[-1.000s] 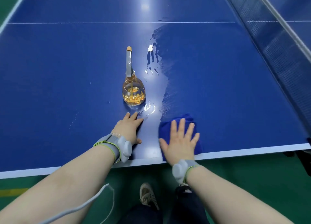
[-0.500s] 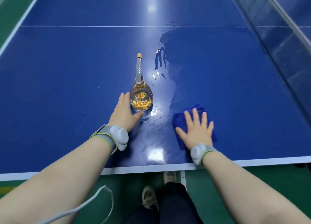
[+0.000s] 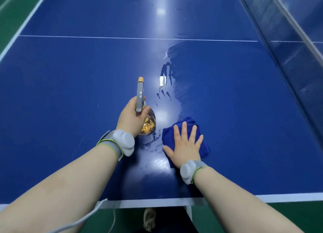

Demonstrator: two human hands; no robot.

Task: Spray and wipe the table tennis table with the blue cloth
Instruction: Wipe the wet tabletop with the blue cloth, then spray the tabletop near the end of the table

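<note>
A clear spray bottle (image 3: 149, 123) with amber liquid and a grey sprayer tipped in orange stands on the blue table tennis table (image 3: 70, 85). My left hand (image 3: 131, 117) grips its neck and sprayer from the left. Just right of it lies the folded blue cloth (image 3: 187, 126). My right hand (image 3: 185, 143) presses flat on the cloth with fingers spread. A wet, shiny streak (image 3: 166, 78) runs from the cloth away up the table.
The net (image 3: 288, 45) runs along the right side. The table's white near edge (image 3: 157, 201) is close to my body, with green floor (image 3: 297, 217) and my shoe (image 3: 149, 218) below. Grey bands sit on both wrists.
My left hand went from resting flat on the table to gripping the spray bottle's neck. My right hand slid the cloth forward, away from the near edge.
</note>
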